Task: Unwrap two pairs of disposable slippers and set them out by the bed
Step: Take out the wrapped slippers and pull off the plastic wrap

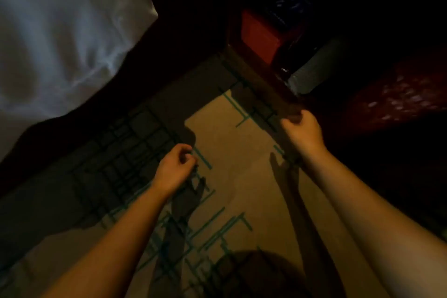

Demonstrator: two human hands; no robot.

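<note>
The room is dim. My right hand (302, 129) is curled around the near end of a dark wooden front panel (261, 84) of the bedside cabinet, which stands open. Inside the cabinet lies a pale, ribbed bundle (312, 68); whether it is wrapped slippers I cannot tell. My left hand (175, 167) hovers over the carpet (232, 152) with its fingers curled in and nothing visible in them. The bed (60, 31), covered with a white sheet, fills the upper left. No unwrapped slippers show on the floor.
A red box-like shape (258, 36) and a dark glossy object (287, 60) sit in the open cabinet. A dark red patterned surface (399, 97) lies at the right. The beige carpet has green line patterns, and shadows of both arms fall on it.
</note>
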